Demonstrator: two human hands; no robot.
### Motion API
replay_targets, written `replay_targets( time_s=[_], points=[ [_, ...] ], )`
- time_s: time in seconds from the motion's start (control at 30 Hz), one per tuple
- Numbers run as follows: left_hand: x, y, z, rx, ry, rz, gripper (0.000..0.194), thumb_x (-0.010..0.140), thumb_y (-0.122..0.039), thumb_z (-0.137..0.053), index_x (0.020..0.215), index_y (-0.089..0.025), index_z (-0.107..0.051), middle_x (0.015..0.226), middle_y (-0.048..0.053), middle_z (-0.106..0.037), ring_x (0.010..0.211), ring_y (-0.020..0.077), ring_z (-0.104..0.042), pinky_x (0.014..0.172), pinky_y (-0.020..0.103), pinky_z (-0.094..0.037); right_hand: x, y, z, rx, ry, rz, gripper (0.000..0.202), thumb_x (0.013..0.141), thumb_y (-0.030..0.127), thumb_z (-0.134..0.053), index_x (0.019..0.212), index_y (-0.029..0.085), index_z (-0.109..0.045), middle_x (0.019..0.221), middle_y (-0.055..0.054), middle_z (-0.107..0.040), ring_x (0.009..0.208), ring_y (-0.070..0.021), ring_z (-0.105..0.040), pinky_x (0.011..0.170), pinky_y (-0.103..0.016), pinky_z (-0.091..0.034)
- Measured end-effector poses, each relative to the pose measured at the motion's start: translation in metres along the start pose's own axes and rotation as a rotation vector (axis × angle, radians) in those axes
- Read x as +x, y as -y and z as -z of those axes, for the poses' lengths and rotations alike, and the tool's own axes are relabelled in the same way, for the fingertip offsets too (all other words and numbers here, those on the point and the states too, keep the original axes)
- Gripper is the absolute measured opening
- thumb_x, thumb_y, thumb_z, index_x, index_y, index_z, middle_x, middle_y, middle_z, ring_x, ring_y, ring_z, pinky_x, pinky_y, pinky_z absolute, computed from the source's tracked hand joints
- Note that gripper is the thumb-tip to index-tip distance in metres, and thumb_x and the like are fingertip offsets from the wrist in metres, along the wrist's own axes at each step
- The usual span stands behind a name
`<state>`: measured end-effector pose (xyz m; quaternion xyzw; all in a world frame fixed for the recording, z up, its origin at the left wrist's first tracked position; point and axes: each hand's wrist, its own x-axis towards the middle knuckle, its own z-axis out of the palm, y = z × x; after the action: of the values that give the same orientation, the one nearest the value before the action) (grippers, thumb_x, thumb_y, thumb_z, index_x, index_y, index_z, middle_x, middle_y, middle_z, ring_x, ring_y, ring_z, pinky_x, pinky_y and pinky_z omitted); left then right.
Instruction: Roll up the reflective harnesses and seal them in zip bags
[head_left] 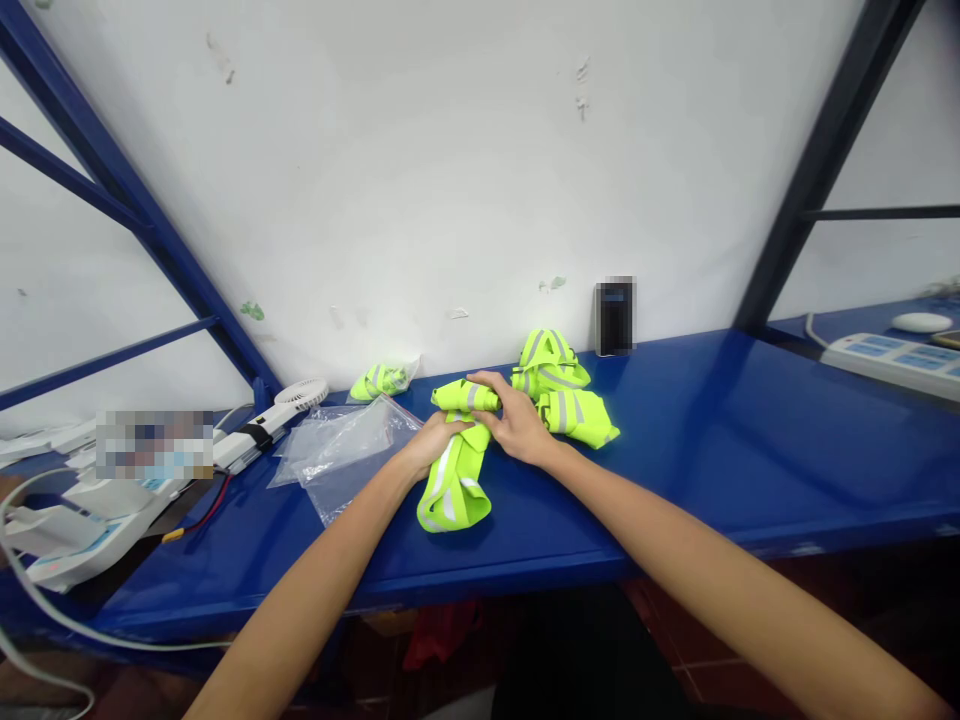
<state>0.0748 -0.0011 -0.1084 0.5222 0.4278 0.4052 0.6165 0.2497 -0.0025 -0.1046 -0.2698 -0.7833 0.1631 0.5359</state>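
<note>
Between my hands is a neon-yellow reflective vest [454,490] with grey-silver stripes, its upper part bunched into a roll and a looped band trailing toward the table's front edge. My left hand [433,442] grips it from the left, thumb on top of the fabric. From the right, my right hand [517,418] curls its fingers over the end of the roll, thumb below. Just past the right hand, two more folded yellow vests lie together: one at the back [551,362] and one nearer [577,415].
Clear plastic bags [352,445] lie left of my hands, with a bagged yellow vest [380,381] behind them. A small white fan [300,394] and white power strips [97,530] with cables crowd the left. A dark phone-like device [615,318] leans on the wall.
</note>
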Motion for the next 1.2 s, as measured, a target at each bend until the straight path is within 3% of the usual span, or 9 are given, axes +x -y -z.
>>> replay_targets(
  time_s=[0.23, 0.4, 0.53, 0.6, 0.67, 0.73, 0.87, 1.0, 1.2],
  points=[
    [-0.006, -0.001, 0.001, -0.199, 0.129, -0.030, 0.041, 0.065, -0.024, -0.079, 0.102, -0.012, -0.066, 0.089, 0.009, -0.073, 0.073, 0.0198, -0.069, 0.073, 0.032, -0.054, -0.002, -0.007, 0.003, 0.031, 0.034, 0.054, 0.038, 0.088, 0.013, -0.051, 0.123, 0.024, -0.057, 0.134, -0.011, -0.056, 0.126, -0.0230, -0.051, 0.106, -0.045, -0.039],
    [-0.004, 0.002, -0.002, -0.099, 0.021, -0.048, 0.047, 0.059, -0.014, -0.081, 0.104, -0.015, -0.066, 0.089, 0.005, -0.073, 0.072, 0.0171, -0.068, 0.073, 0.031, -0.054, -0.004, -0.002, 0.005, 0.078, 0.063, -0.024, 0.033, 0.086, 0.020, -0.059, 0.118, 0.024, -0.062, 0.135, -0.011, -0.055, 0.126, -0.0244, -0.051, 0.106, -0.046, -0.038],
    [-0.002, 0.004, 0.001, -0.131, -0.040, -0.052, 0.050, 0.054, -0.010, -0.080, 0.102, -0.015, -0.066, 0.087, 0.005, -0.073, 0.074, 0.0195, -0.069, 0.072, 0.032, -0.054, -0.001, 0.003, 0.004, 0.175, 0.094, -0.180, 0.023, 0.090, 0.035, -0.056, 0.100, 0.023, -0.072, 0.141, -0.010, -0.051, 0.135, -0.0253, -0.043, 0.110, -0.043, -0.034],
    [-0.003, 0.004, 0.001, -0.155, -0.059, -0.057, 0.051, 0.050, -0.009, -0.080, 0.099, -0.014, -0.067, 0.086, 0.005, -0.073, 0.076, 0.0213, -0.069, 0.072, 0.033, -0.054, 0.001, 0.003, 0.003, 0.224, 0.071, -0.266, 0.031, 0.087, 0.040, -0.061, 0.112, 0.024, -0.069, 0.146, -0.009, -0.045, 0.137, -0.0266, -0.039, 0.110, -0.044, -0.034],
    [-0.005, 0.004, 0.001, -0.173, -0.065, -0.065, 0.052, 0.048, -0.010, -0.082, 0.097, -0.014, -0.067, 0.087, 0.007, -0.073, 0.079, 0.0238, -0.070, 0.074, 0.035, -0.054, 0.001, 0.002, 0.003, 0.298, 0.060, -0.390, 0.062, 0.079, 0.041, -0.071, 0.136, 0.026, -0.051, 0.150, -0.011, -0.039, 0.135, -0.0281, -0.042, 0.108, -0.046, -0.037],
    [-0.007, 0.005, 0.000, -0.170, -0.062, -0.080, 0.050, 0.048, -0.012, -0.082, 0.096, -0.013, -0.068, 0.087, 0.008, -0.073, 0.081, 0.0256, -0.070, 0.075, 0.037, -0.054, 0.002, 0.001, 0.005, 0.391, 0.116, -0.528, 0.078, 0.075, 0.041, -0.074, 0.143, 0.024, -0.041, 0.145, -0.013, -0.046, 0.128, -0.0283, -0.050, 0.105, -0.047, -0.040],
    [-0.008, 0.007, -0.003, -0.118, -0.044, -0.113, 0.046, 0.054, -0.017, -0.081, 0.098, -0.014, -0.069, 0.086, 0.008, -0.073, 0.082, 0.0262, -0.069, 0.075, 0.038, -0.055, 0.003, 0.004, 0.012, 0.498, 0.245, -0.582, 0.049, 0.075, 0.037, -0.074, 0.119, 0.021, -0.058, 0.116, -0.007, -0.067, 0.111, -0.0254, -0.060, 0.100, -0.045, -0.046],
    [-0.001, 0.007, 0.001, -0.057, -0.077, -0.192, 0.046, 0.058, -0.021, -0.080, 0.102, -0.013, -0.068, 0.088, 0.008, -0.073, 0.083, 0.0249, -0.069, 0.075, 0.036, -0.054, 0.003, 0.008, 0.009, 0.632, 0.146, -0.567, 0.054, 0.065, 0.030, -0.080, 0.112, 0.023, -0.055, 0.101, -0.002, -0.067, 0.096, -0.0212, -0.064, 0.086, -0.038, -0.053],
    [0.007, 0.003, 0.004, -0.023, -0.112, -0.204, 0.049, 0.066, -0.028, -0.078, 0.109, -0.013, -0.061, 0.094, 0.007, -0.072, 0.081, 0.0202, -0.068, 0.075, 0.030, -0.052, 0.007, 0.005, 0.000, 0.846, -0.161, -0.738, 0.069, 0.053, 0.023, -0.084, 0.112, 0.027, -0.049, 0.096, 0.001, -0.064, 0.084, -0.0193, -0.065, 0.070, -0.033, -0.055]
  ],
)
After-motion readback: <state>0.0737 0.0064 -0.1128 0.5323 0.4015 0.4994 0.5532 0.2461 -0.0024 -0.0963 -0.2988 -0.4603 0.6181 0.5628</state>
